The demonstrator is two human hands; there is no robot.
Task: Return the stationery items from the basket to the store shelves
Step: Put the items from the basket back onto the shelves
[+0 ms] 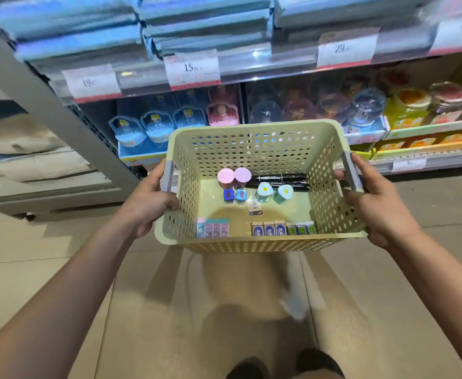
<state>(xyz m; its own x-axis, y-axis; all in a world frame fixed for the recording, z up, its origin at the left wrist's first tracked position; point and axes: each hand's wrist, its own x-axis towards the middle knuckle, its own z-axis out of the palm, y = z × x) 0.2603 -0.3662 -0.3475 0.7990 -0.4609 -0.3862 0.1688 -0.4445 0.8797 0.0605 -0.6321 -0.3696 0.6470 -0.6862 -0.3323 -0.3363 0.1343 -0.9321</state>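
1. While both arms reach forward, the store shelves [251,75] rise beyond the hands, with three price tags [191,68] readable on the upper rail and blurred boxed goods on the tiers.
2. One pale green perforated basket [254,242] hangs between the hands, in front of the lower shelf.
3. Left hand [148,203] curls round the grey left handle [167,176]; right hand [372,203] curls round the grey right handle [351,170]. Both are closed in a firm hold.
4. Inside, toward the far wall, lie two black markers [279,181] stacked side by side.
5. Nearer the left hand stand two pink-lidded round pots [234,176].
6. Toward the right hand from those sit two mint pots with a flower on top [273,191].
7. Just below the pink pots are two small blue sharpeners [234,195].
8. Along the near wall: four pastel erasers [213,228] on the left-hand side, three blue-labelled erasers [269,229] and three green-labelled erasers [301,229] on the right-hand side.
9. One loose barcode tag [255,207] lies mid-floor.
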